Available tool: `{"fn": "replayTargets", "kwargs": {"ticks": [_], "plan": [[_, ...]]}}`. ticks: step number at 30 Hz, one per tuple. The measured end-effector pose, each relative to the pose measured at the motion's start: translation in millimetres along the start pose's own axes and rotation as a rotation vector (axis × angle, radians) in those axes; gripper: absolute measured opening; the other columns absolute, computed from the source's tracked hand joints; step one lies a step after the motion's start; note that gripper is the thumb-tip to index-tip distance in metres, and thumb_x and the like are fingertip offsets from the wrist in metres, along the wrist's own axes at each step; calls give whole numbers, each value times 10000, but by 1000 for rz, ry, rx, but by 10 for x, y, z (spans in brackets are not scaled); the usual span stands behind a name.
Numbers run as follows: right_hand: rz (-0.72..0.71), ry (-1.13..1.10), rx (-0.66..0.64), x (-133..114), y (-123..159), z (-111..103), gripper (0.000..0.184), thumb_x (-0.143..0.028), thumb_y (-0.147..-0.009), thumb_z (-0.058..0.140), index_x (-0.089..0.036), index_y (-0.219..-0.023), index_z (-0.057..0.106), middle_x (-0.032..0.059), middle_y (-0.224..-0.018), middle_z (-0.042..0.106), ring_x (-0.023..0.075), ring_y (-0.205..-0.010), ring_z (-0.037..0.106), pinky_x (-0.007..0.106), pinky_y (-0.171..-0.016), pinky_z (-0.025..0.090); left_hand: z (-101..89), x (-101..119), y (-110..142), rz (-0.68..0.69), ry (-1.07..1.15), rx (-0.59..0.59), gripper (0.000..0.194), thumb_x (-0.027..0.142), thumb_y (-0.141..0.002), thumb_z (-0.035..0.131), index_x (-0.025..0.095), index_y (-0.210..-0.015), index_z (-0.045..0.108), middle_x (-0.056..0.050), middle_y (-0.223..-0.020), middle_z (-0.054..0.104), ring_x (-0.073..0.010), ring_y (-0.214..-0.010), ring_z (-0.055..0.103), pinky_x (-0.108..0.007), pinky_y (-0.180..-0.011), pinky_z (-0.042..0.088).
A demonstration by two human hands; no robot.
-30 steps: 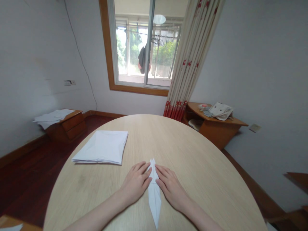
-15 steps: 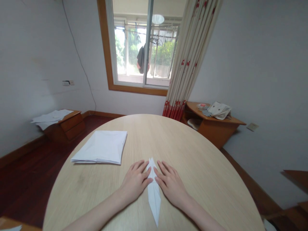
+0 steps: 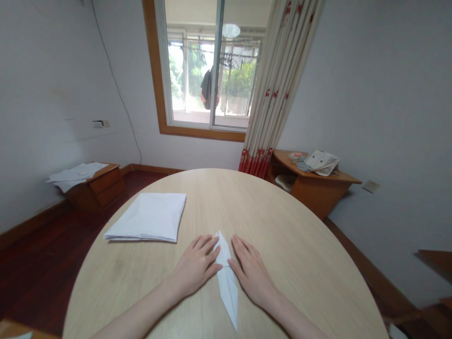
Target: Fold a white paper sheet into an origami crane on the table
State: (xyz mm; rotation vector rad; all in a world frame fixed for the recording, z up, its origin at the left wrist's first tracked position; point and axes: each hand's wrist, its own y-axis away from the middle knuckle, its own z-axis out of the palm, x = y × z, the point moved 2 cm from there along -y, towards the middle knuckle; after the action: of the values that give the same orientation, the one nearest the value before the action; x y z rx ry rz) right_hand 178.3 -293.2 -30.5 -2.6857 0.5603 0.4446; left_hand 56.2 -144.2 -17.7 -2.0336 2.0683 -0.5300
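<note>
Fingers [image 3: 212, 254] of the left hand [image 3: 196, 263], slightly spread, are touching a slender folded white paper [image 3: 229, 288] on a round, pale-wood table [image 3: 303, 263]; the right hand [image 3: 253, 273], fingers together, is touching it by thumb.

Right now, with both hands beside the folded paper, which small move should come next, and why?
I would probably bring the right hand inward and lay its fingers on the folded paper. Apart from the thumb at the right edge, those fingers are clear of it, while the left hand has fingertips on the left side. Holding both sides may steady it.
</note>
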Motion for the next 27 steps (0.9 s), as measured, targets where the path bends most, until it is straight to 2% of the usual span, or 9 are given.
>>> {"fn": "replayTargets", "kwargs": {"ticks": [2, 5, 7, 9, 14, 21, 27], "plan": [[9, -47, 68, 20, 3, 0, 451, -381, -964, 406, -174, -1361, 462, 134, -1408, 488, 280, -1298, 428, 488, -1053, 382, 7, 8, -1, 3, -17, 6, 328, 368, -956, 521, 198, -1229, 587, -89, -1377, 522, -292, -1234, 457, -476, -1010, 386], [15, -108, 160, 30, 7, -17, 283, -356, -962, 413, -184, -1072, 609, 143, -1253, 573, 276, -1206, 492, 472, -1000, 428, 12, 12, -2, 6, -32, 7, 325, 368, -964, 509, 192, -1225, 588, -86, -1370, 529, -289, -1225, 464, -469, -1001, 389], [18, -140, 193, 29, 9, -34, 283, -336, -974, 379, -197, -884, 607, 133, -1141, 589, 263, -1119, 531, 454, -949, 460, 16, 9, -2, 4, -38, 12, 322, 360, -972, 494, 185, -1224, 588, -87, -1370, 530, -288, -1225, 465, -474, -1004, 383], [15, -167, 199, 25, 12, -48, 339, -318, -988, 332, -207, -793, 586, 117, -1076, 581, 249, -1060, 545, 437, -912, 475, 21, 4, -1, -3, -37, 27, 314, 350, -979, 479, 184, -1222, 589, -84, -1368, 532, -283, -1224, 467, -475, -1008, 377], [10, -219, 150, 7, 21, -76, 378, -319, -994, 319, -219, -761, 598, 90, -1053, 572, 241, -1055, 526, 432, -918, 457, 31, 4, 2, -14, -32, 36, 305, 335, -985, 468, 184, -1221, 589, -74, -1365, 535, -280, -1222, 468, -472, -1011, 380], [44, -294, 100, -38, 17, -141, 186, -313, -909, 523, -226, -759, 587, 64, -1045, 570, 248, -1064, 506, 443, -938, 415, -8, 54, -1, -10, 26, 57, 321, 372, -945, 542, 187, -1201, 603, -85, -1343, 552, -289, -1198, 481, -483, -991, 413], [44, -417, 100, -74, 9, -187, 158, -289, -892, 518, -224, -750, 548, 57, -1010, 569, 232, -1040, 509, 413, -938, 409, -36, 49, -5, -38, 142, 197, 229, 273, -959, 500, 210, -1124, 647, -93, -1261, 583, -264, -1125, 528, -450, -931, 476]]}}
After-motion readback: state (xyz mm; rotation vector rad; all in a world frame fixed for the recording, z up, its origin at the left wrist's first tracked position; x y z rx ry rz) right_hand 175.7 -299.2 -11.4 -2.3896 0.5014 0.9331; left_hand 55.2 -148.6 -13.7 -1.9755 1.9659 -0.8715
